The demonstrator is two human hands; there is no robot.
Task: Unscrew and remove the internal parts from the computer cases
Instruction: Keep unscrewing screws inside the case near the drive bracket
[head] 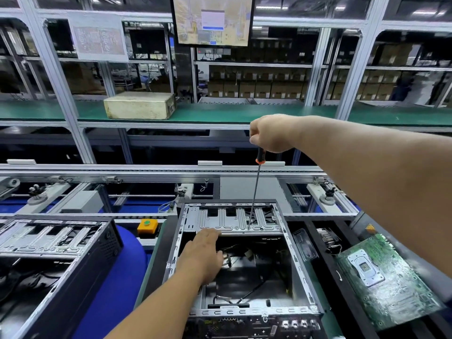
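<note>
The right hand (271, 133) is clenched around an orange-collared, thin-shafted screwdriver (255, 192) standing on the ribbed steel bracket (234, 221) at 12 o'clock in the open computer case (300, 270), while the left hand (203, 253) lies released, fingers flat on the bracket's edge.

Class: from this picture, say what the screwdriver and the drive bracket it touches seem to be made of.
Screwdriver: thin shiny shaft, likely steel; black-and-orange handle, probably plastic or rubber. Drive bracket: pale grey sheet with pressed ribs and dull sheen, apparently stamped steel.
</note>
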